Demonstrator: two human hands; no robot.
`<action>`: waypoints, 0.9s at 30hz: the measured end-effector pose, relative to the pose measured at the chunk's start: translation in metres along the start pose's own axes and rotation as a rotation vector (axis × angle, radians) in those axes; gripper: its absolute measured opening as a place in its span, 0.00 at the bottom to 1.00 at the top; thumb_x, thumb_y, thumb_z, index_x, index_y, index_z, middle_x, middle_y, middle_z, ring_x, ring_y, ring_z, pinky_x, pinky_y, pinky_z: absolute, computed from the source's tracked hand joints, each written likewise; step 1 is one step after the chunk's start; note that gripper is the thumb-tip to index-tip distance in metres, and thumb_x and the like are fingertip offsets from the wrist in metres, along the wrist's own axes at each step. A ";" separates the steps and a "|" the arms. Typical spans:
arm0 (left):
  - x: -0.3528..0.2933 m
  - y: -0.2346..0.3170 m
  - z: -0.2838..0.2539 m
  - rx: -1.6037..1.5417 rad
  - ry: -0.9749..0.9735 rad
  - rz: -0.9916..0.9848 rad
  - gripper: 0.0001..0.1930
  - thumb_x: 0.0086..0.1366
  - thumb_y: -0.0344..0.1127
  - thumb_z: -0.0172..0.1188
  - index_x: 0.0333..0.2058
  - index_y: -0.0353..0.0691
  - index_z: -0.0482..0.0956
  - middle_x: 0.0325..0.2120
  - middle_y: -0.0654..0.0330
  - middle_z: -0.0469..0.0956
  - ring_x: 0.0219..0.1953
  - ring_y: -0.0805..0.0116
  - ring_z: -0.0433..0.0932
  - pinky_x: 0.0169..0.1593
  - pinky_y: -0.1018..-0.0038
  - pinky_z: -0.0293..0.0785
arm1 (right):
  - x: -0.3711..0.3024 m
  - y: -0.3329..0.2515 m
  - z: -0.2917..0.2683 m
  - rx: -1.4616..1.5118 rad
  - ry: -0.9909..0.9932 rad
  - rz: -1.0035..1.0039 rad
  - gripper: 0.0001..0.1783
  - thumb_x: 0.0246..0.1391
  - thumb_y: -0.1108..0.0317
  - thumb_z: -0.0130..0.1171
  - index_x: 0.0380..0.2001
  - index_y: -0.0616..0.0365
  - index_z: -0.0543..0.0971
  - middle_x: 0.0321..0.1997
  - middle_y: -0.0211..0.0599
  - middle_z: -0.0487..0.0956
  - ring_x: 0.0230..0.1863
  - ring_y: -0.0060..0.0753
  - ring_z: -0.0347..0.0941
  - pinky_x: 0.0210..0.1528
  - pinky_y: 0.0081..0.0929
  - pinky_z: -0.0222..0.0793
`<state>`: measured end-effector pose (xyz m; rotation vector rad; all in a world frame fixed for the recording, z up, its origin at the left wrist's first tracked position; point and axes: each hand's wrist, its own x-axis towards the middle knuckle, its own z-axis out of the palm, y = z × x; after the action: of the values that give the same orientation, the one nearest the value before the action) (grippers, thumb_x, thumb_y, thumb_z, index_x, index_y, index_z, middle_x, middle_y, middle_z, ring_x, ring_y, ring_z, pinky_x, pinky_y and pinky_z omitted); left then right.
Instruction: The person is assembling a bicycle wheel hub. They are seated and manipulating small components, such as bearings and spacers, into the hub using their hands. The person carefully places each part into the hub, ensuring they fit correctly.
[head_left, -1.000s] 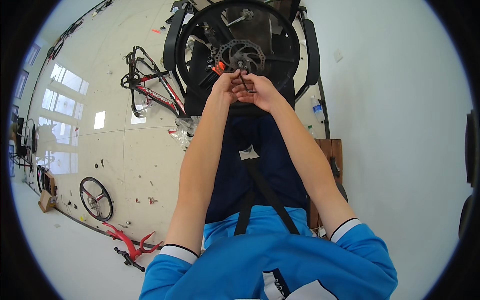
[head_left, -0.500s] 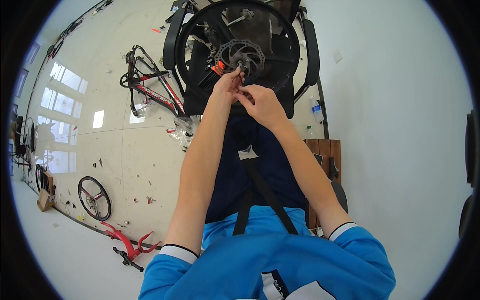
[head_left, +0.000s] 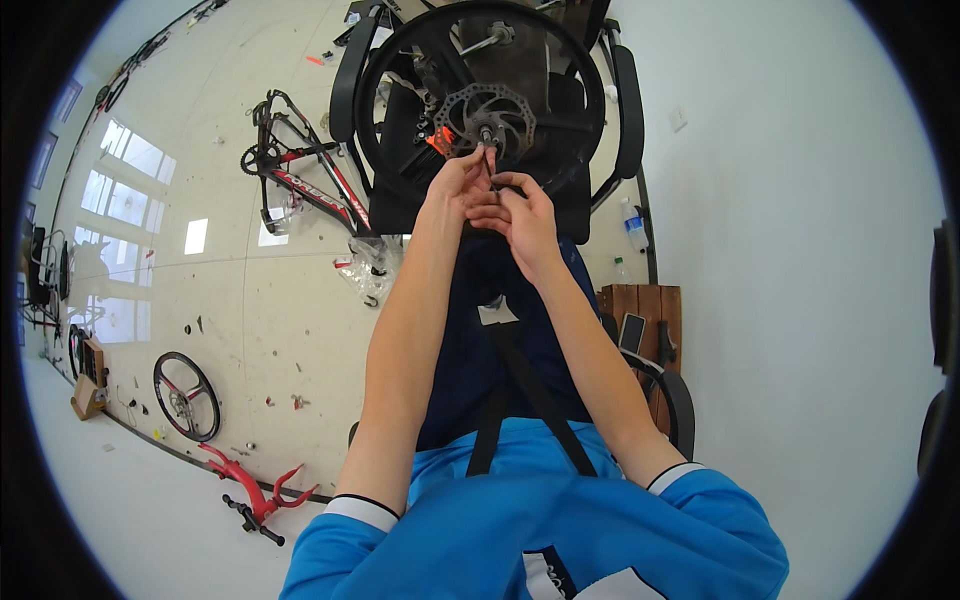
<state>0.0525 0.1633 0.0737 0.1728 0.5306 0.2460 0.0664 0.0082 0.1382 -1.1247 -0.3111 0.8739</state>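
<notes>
Pinches a thin dark rod in the left hand, fingertips-first, just below the axle. Has dropped the right hand slightly since half a second ago, with fingers curled near the rod's lower end; cannot tell if gripping. Seems merely to be shifting hold, likely mid-job. Reaches straight forward with both forearms, toward the brake disc and black wheel lying over the chair.
</notes>
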 end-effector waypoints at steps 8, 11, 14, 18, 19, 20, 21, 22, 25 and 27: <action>0.015 0.000 -0.001 0.078 0.121 0.073 0.05 0.63 0.28 0.64 0.35 0.36 0.77 0.29 0.61 0.79 0.30 0.72 0.81 0.33 0.83 0.81 | -0.011 -0.019 -0.006 -1.050 -0.080 -0.743 0.08 0.50 0.75 0.63 0.35 0.64 0.79 0.31 0.41 0.79 0.32 0.36 0.79 0.36 0.27 0.75; 0.010 -0.007 0.003 0.129 0.149 0.109 0.07 0.66 0.34 0.63 0.36 0.37 0.76 0.29 0.63 0.80 0.32 0.72 0.80 0.35 0.80 0.79 | 0.002 -0.014 -0.009 -1.070 -0.085 -0.712 0.06 0.51 0.73 0.63 0.30 0.65 0.79 0.28 0.42 0.79 0.28 0.37 0.79 0.32 0.27 0.74; -0.005 -0.008 -0.003 0.206 0.118 0.173 0.18 0.68 0.45 0.59 0.47 0.35 0.74 0.41 0.58 0.79 0.42 0.67 0.78 0.49 0.72 0.77 | 0.002 -0.013 0.002 -0.971 -0.023 -0.628 0.08 0.52 0.72 0.62 0.27 0.67 0.77 0.26 0.44 0.80 0.25 0.38 0.79 0.29 0.28 0.73; -0.089 -0.021 -0.007 0.351 0.226 0.189 0.27 0.67 0.48 0.57 0.56 0.33 0.69 0.51 0.52 0.75 0.51 0.60 0.75 0.58 0.67 0.71 | 0.005 -0.006 0.007 -0.580 0.138 -0.404 0.11 0.56 0.72 0.59 0.24 0.69 0.75 0.25 0.45 0.81 0.23 0.37 0.80 0.29 0.27 0.76; -0.108 -0.024 -0.014 0.403 0.250 0.184 0.27 0.67 0.46 0.58 0.56 0.33 0.69 0.50 0.52 0.76 0.51 0.60 0.76 0.57 0.67 0.72 | 0.006 -0.002 0.008 -0.390 0.172 -0.283 0.12 0.57 0.72 0.59 0.23 0.69 0.75 0.25 0.46 0.81 0.24 0.37 0.80 0.29 0.26 0.77; -0.128 -0.027 -0.021 0.399 0.262 0.199 0.25 0.67 0.46 0.58 0.55 0.33 0.70 0.50 0.52 0.76 0.50 0.60 0.76 0.56 0.67 0.72 | 0.010 -0.001 0.006 -0.144 0.160 -0.142 0.09 0.59 0.73 0.56 0.27 0.68 0.74 0.27 0.46 0.81 0.27 0.36 0.81 0.33 0.27 0.80; -0.146 -0.031 -0.029 0.395 0.273 0.212 0.24 0.67 0.45 0.58 0.54 0.33 0.71 0.49 0.52 0.76 0.50 0.60 0.76 0.56 0.67 0.73 | 0.012 0.000 0.003 0.090 0.150 -0.087 0.07 0.60 0.74 0.54 0.29 0.67 0.74 0.30 0.47 0.81 0.30 0.36 0.82 0.35 0.27 0.80; -0.164 -0.035 -0.037 0.389 0.288 0.221 0.23 0.67 0.45 0.57 0.53 0.34 0.71 0.49 0.51 0.76 0.49 0.59 0.76 0.55 0.67 0.73 | 0.011 0.002 0.002 0.324 0.141 -0.026 0.05 0.60 0.75 0.52 0.32 0.67 0.73 0.32 0.48 0.81 0.32 0.36 0.82 0.36 0.27 0.81; -0.194 -0.044 -0.048 0.391 0.317 0.218 0.18 0.67 0.44 0.57 0.47 0.35 0.74 0.48 0.51 0.77 0.47 0.59 0.77 0.51 0.67 0.74 | 0.006 0.006 0.008 0.312 0.188 -0.016 0.06 0.62 0.76 0.48 0.39 0.66 0.73 0.36 0.45 0.80 0.34 0.32 0.80 0.37 0.25 0.79; -0.211 -0.055 -0.049 0.356 0.321 0.233 0.17 0.67 0.43 0.57 0.45 0.35 0.74 0.46 0.50 0.78 0.46 0.59 0.77 0.50 0.67 0.74 | 0.012 0.017 -0.005 0.275 0.080 -0.044 0.08 0.62 0.77 0.49 0.42 0.65 0.75 0.37 0.42 0.80 0.32 0.29 0.78 0.35 0.23 0.77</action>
<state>-0.1387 0.0575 0.1208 0.5491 0.8738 0.4089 0.0701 0.0164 0.1185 -0.8911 -0.1440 0.8033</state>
